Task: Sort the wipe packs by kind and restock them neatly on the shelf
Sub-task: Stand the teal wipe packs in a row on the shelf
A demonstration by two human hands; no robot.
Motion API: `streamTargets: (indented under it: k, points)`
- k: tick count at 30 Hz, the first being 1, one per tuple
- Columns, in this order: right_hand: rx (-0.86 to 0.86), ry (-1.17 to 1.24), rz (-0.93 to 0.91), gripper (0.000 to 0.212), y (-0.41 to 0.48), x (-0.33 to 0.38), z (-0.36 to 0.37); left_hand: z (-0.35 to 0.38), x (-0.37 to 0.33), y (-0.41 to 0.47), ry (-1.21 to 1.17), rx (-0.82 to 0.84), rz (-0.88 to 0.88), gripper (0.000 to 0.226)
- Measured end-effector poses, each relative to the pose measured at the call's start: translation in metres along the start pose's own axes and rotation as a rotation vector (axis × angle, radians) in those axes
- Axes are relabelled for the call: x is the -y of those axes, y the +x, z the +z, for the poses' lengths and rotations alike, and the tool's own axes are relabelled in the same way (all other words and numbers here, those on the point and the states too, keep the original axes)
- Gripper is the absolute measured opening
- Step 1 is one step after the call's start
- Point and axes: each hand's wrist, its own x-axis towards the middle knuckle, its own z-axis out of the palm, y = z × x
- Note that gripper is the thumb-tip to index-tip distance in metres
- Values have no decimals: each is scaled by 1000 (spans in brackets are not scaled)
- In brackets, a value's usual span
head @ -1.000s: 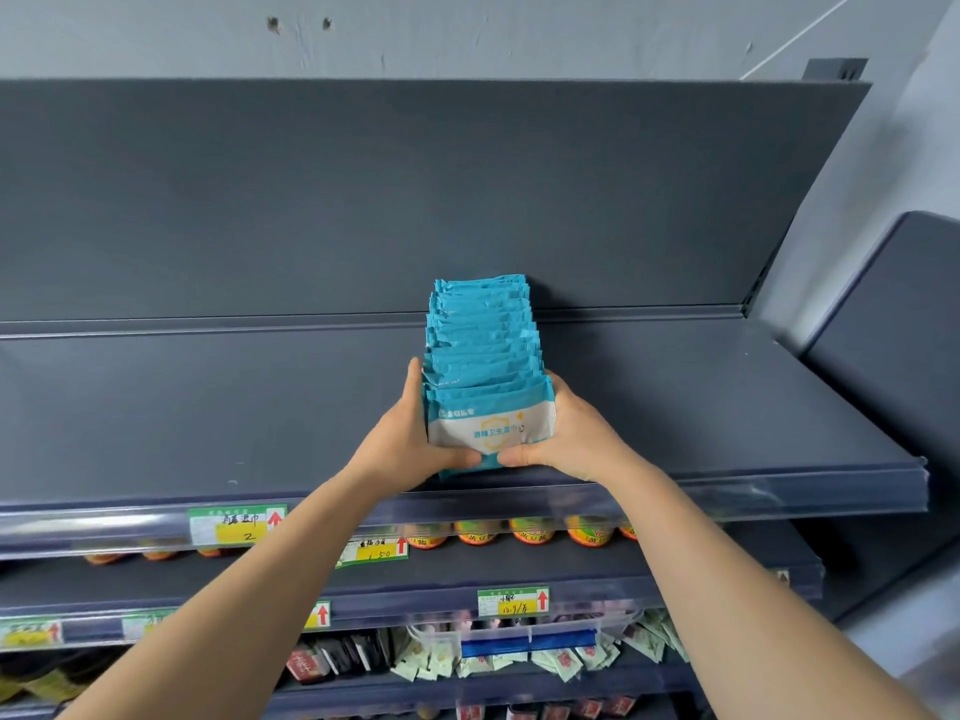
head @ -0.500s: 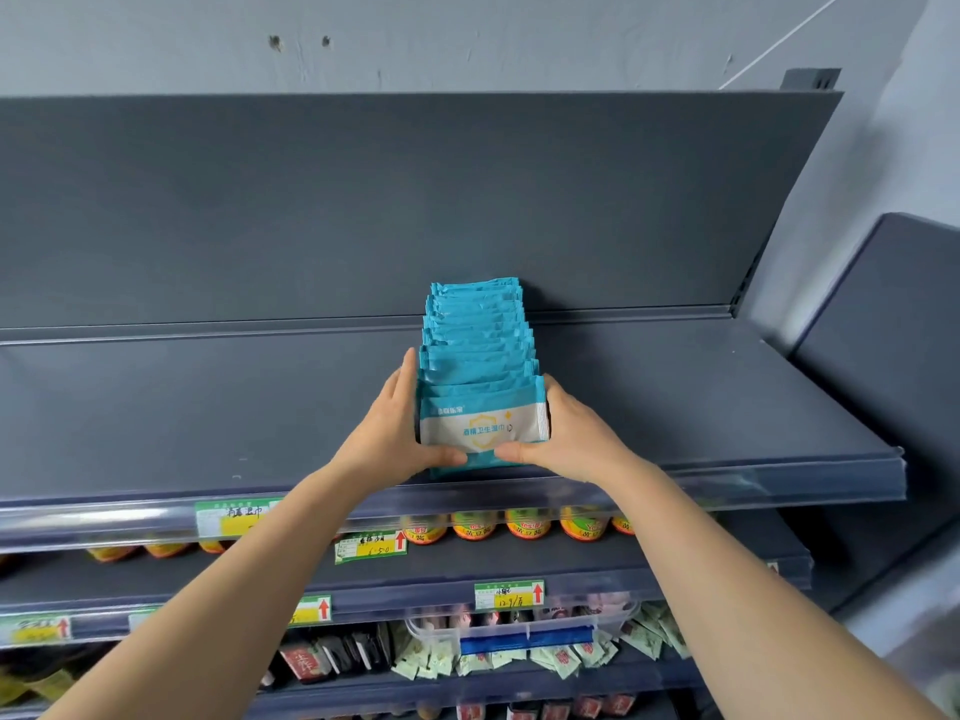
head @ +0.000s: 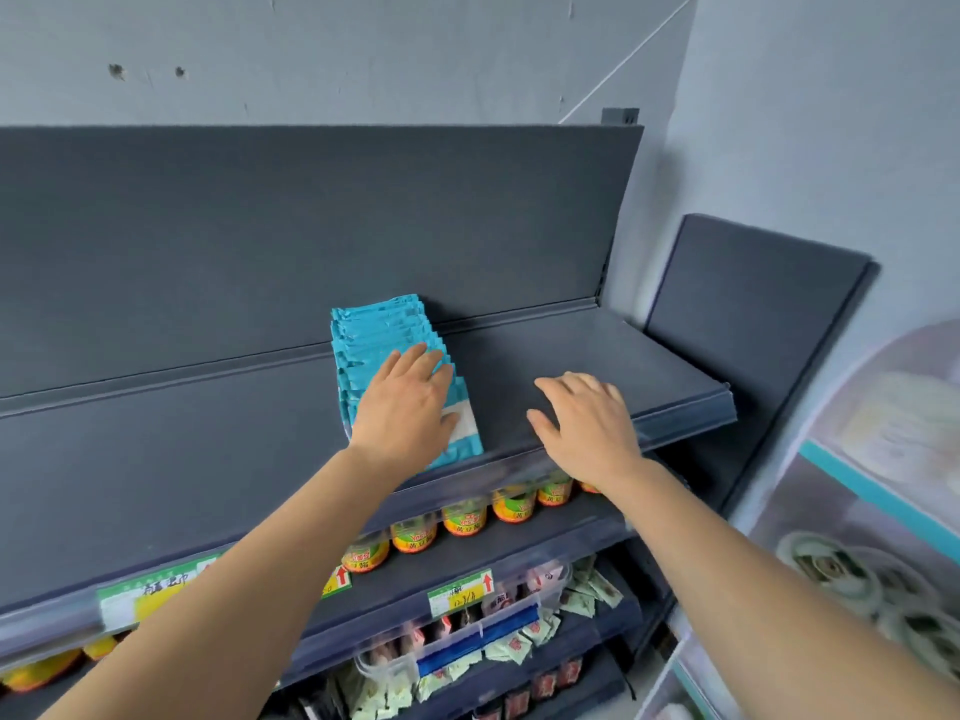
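A row of several blue wipe packs [head: 382, 337] stands front to back on the dark top shelf [head: 182, 459], reaching the back panel. My left hand [head: 405, 407] lies flat on top of the front packs, fingers spread, and hides most of the front pack's white label. My right hand [head: 584, 420] hovers over the bare shelf to the right of the row, fingers apart, holding nothing and not touching the packs.
The shelf below carries orange-lidded jars [head: 465, 519] behind price tags [head: 460, 589]. Lower still, a clear bin [head: 467, 646] holds small sachets. A dark side panel [head: 748, 324] and a printed poster [head: 883, 511] stand at the right.
Both hands let go of the front pack they were squeezing. The left hand moved onto the top of the row, the right hand moved off to the right. The view tilted and swung right.
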Motion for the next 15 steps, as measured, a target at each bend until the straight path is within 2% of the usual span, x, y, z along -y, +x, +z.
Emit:
streamTargets:
  k: [5, 10, 15]
  points:
    - [7, -120, 203, 48, -54, -7, -18, 2, -28, 3, -31, -8, 242, 49]
    - [86, -193, 466, 47, -137, 4, -34, 9, -67, -22, -79, -36, 499, 30]
    - [183, -232, 707, 44, -240, 21, -52, 10, -117, -69, -132, 19, 706, 33]
